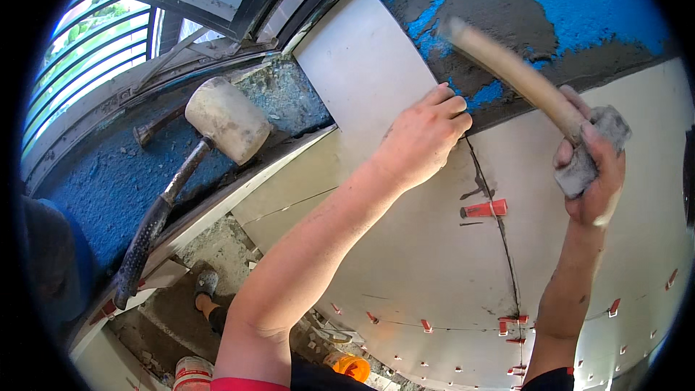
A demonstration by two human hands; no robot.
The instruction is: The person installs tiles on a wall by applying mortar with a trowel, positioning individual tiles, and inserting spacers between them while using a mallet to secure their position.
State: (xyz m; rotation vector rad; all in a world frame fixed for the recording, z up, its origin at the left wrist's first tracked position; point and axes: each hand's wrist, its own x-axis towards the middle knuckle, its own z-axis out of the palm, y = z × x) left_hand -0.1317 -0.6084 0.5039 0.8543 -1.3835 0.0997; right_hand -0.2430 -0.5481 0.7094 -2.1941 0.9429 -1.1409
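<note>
Bending at the right edge of the narrow white tile (362, 51), the left fingers (455, 106) are seemingly rested against it; whether the edge is pinched cannot be made out, since the undersides are hidden by the back of the hand. The right fingers (595, 139) are wrapped around a hammer-like tool (517, 76) where its wooden handle is met by a grey, crusted head. The handle is pointed up and to the left, its far end blurred.

The tile can be judged stiff, moderately heavy and brittle, most easily chipped at the corners, with a smooth face that may be slippery under dust or wet mortar; it is best held by two opposite edges, with the pressure spread. In the tool, most of the weight is probably carried by the head, so the grip is well placed there for control.

From the left fingers, the tile is stretched up and to the left. The far end of the handle is seen to the right of the tile, over grey mortar (499, 7) spread on a blue surface (601, 0).

Farther out, a red wedge (485, 208) is set at a joint between large cream tiles (405, 246), and a pale-headed mallet (228, 119) is laid on the blue ledge (94, 195) at left.
</note>
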